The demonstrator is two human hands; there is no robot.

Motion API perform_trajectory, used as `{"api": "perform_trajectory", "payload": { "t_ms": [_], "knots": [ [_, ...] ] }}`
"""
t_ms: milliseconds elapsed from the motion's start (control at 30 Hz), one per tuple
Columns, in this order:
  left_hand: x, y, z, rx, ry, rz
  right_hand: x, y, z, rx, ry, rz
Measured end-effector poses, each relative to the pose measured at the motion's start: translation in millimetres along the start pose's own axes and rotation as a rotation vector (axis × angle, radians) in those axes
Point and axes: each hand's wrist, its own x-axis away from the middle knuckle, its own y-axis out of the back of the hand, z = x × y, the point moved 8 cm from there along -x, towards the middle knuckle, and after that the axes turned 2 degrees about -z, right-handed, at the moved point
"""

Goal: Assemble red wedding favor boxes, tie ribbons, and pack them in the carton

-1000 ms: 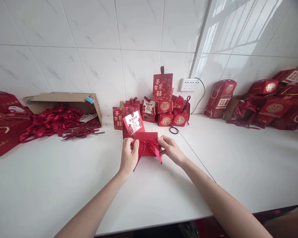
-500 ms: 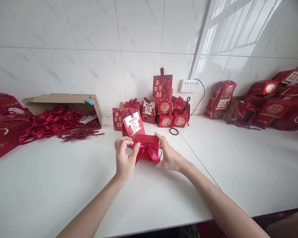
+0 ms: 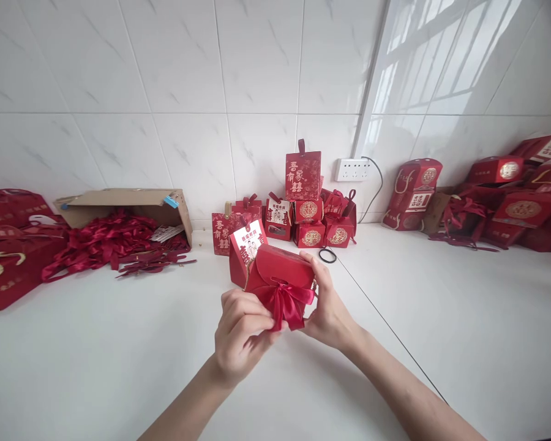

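The small red box (image 3: 275,263) is located between the two hands, above the near-middle part of the white bench (image 3: 119,367), tilted, with its slotted flap closed over the front; whether its base touches the bench cannot be told. A bright red ribbon bow (image 3: 287,300) lies across the front, tails hanging. Right hand (image 3: 328,312): fingers wrapped about the right side of the box, one at the upper corner, the thumb low, holding it firmly. Left hand (image 3: 241,337): fingers drawn together at the lower left of the bow, against the end of a tail; whether they pinch the ribbon or merely touch it cannot be determined. Directly behind stands a box with a white printed panel (image 3: 248,239), partly hidden. Further back, by the tiled wall (image 3: 179,73), gold-marked red boxes (image 3: 310,211) are stacked, a square dark red box (image 3: 303,177) on top. A black ring (image 3: 327,255) lies just in front of the stack. At left, a cardboard carton (image 3: 123,197) lies open toward the bench, loose red ribbons (image 3: 103,242) spilling out. At right, a tall red box (image 3: 413,196) stands beside a heap of red packages (image 3: 523,208).
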Motion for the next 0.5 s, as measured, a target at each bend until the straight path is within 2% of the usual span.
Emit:
{"api": "perform_trajectory", "payload": {
  "t_ms": [67,100,167,267,333,367,433,500],
  "knots": [
    [4,2.3,9,0.069,0.096,-0.043,2,-1,-2,-0.012,0.004,-0.002],
    [6,4.3,20,0.092,0.199,-0.081,2,-2,-5,-0.020,-0.013,0.006],
    [16,7.6,53,0.121,0.544,-0.166,3,-4,-15,-0.075,-0.114,0.027],
    [56,6.8,107,0.271,1.205,-0.348,8,-10,-43,-0.393,-0.494,0.076],
    [81,4.3,128,0.386,1.500,-0.505,18,-23,-54,-0.725,-0.813,0.158],
    [89,4.5,135,0.398,1.563,-0.554,23,-30,-53,-0.882,-0.949,0.201],
    [97,5.4,144,0.376,1.604,-0.584,29,-34,-44,-1.125,-1.144,0.225],
    [99,2.5,148,0.370,1.596,-0.551,33,-27,-35,-1.288,-1.271,0.128]
  ]
}}
